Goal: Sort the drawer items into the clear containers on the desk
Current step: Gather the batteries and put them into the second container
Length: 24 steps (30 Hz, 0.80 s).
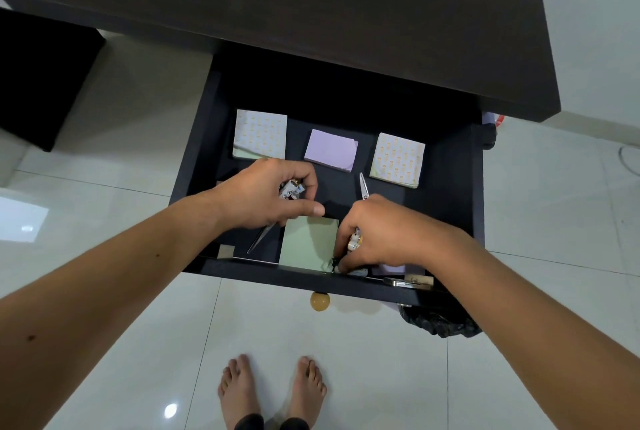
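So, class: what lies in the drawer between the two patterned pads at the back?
A lilac pad lies flat between the left patterned pad and the right one, with bare drawer floor on either side of it. The head view shows this.

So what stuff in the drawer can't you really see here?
- Head view: the small batteries in the left hand; curled fingers cover most.
- The scissors: only the blade tip shows above the right hand.
- What the right fingertips pinch at the drawer's front edge: too small and dark.
- The clear containers: not in view.
- The drawer's back: in shadow under the desk.
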Motion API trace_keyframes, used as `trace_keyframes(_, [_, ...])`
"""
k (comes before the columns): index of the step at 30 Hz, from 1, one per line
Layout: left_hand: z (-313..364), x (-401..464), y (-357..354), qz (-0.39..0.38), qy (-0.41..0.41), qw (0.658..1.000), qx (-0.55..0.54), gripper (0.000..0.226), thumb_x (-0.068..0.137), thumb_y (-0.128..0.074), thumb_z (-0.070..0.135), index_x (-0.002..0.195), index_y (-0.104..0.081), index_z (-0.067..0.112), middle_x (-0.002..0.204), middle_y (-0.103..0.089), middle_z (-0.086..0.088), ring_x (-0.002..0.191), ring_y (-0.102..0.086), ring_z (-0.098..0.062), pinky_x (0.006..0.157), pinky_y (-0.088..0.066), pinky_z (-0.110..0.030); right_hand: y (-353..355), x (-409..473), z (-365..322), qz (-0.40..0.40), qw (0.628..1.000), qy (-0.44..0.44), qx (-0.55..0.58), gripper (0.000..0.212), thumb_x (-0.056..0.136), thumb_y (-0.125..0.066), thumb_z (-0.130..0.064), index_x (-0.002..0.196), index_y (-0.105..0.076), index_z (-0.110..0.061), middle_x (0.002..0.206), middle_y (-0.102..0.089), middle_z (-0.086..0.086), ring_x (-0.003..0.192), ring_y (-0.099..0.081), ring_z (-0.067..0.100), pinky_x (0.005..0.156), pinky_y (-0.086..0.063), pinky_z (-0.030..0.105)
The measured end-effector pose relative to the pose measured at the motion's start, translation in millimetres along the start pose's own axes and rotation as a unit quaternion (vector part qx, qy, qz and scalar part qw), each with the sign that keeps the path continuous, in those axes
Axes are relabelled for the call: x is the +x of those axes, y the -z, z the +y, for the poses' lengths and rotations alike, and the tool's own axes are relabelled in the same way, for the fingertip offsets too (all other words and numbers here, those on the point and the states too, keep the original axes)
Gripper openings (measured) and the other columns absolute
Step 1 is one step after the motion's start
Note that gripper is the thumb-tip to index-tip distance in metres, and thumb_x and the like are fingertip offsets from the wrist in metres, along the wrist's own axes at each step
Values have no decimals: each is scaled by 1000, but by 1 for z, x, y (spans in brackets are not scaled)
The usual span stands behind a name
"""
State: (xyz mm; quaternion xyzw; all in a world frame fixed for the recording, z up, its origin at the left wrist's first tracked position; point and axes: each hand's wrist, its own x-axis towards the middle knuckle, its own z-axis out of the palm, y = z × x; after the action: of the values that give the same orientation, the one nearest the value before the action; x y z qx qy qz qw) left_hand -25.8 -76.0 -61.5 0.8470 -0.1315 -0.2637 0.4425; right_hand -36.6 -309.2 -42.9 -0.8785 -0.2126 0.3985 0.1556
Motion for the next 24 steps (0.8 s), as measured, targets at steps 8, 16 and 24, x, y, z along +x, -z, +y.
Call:
trace_keyframes(8, [2,0,1,-10,19,1000,-14,21,85,-85,41,84,-69,27,69,-66,1,48,-59,-10,52,-49,-20,8,-7,6,22,1000,1,14,16,78,-86,-43,88,-76,-35,85,-71,-15,79,-69,6,75,-60,39])
trace_keyframes(16, [-2,2,2,1,12,1000,-26,13,88,-84,39,88,-73,32,94,-74,-14,62,-66,-34,60,-62,-40,11,-22,23,19,997,-38,61,35,81,-85,-27,108,-77,-47,93,-77,-17,77,-76,9,78,-63,34])
trace_keyframes(24, [-3,3,2,9,14,1000,-14,12,89,-83,38,88,-72,33,93,-75,-11,70,-71,-39,59,-62,-40,-6,-21,15,42,998,-20,-33,32,86,-83,-38,117,-77,-41,116,-68,-15,91,-66,0,83,-59,33])
